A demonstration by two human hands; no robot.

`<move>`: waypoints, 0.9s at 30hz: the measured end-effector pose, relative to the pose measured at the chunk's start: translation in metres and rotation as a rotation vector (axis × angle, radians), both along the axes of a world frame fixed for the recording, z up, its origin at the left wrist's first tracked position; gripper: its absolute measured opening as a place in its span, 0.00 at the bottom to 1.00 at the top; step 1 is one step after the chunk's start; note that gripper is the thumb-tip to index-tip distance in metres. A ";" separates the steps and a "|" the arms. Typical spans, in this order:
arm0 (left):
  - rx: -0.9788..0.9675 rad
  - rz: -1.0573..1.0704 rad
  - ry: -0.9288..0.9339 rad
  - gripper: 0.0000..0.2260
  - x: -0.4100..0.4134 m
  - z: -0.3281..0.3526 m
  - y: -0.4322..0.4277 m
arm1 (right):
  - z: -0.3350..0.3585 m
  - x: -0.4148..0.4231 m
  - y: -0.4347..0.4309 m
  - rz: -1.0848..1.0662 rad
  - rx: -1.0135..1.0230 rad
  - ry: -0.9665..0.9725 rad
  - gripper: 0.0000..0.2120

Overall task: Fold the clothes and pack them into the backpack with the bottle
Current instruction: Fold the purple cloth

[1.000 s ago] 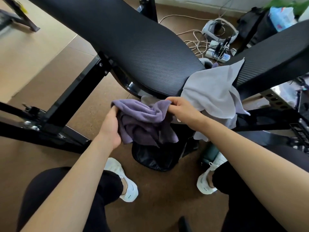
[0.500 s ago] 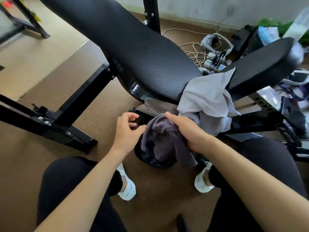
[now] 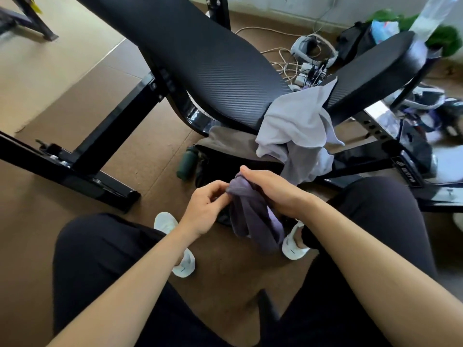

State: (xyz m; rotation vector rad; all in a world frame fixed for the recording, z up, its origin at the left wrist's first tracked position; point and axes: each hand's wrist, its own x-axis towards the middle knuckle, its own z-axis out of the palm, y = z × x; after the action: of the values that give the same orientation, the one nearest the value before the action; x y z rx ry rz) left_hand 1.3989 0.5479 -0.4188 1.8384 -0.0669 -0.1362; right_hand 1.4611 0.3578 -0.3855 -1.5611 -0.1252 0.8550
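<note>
My R hand is clamped over the top of the purple shirt. The bunched cloth hangs from under my palm in a twisted roll, down past my R shoe. My L hand has its fingers curled in, fingertips pinching the shirt's top edge right beside my R fingers. So both hands are on that 1 shirt, held in the air above the floor betw. my knees.

The black backpack sits on the floor just beyond my hands, partly under the bench pad. Can't tell how far its mouth is open. The green bottle lies on the floor just L of the backpack, touching or nearly so.

A pale grey shirt is draped over the gap betw. the 2 bench pads and hangs down toward the backpack. A tan garment lies under the pad's edge, behind the backpack. Cables and chargers are heaped on the floor beyond the bench.
</note>
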 end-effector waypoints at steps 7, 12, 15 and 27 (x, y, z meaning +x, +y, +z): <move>-0.091 0.213 0.057 0.10 0.011 0.003 0.013 | -0.021 0.013 0.002 0.002 -0.113 0.046 0.18; -0.004 0.185 -0.005 0.07 0.020 0.008 0.022 | -0.029 0.016 0.015 0.072 -0.083 -0.115 0.13; 0.045 0.178 -0.045 0.04 0.024 0.012 0.029 | -0.032 0.019 0.020 0.028 0.000 -0.196 0.11; -0.175 0.396 -0.019 0.07 0.035 0.007 0.041 | -0.055 0.020 0.020 0.305 -0.082 -0.185 0.05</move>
State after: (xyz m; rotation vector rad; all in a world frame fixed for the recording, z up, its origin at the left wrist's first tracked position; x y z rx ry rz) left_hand 1.4336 0.5884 -0.4115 1.6439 0.2632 0.1604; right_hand 1.4807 0.3777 -0.4402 -1.7237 -0.4766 0.9594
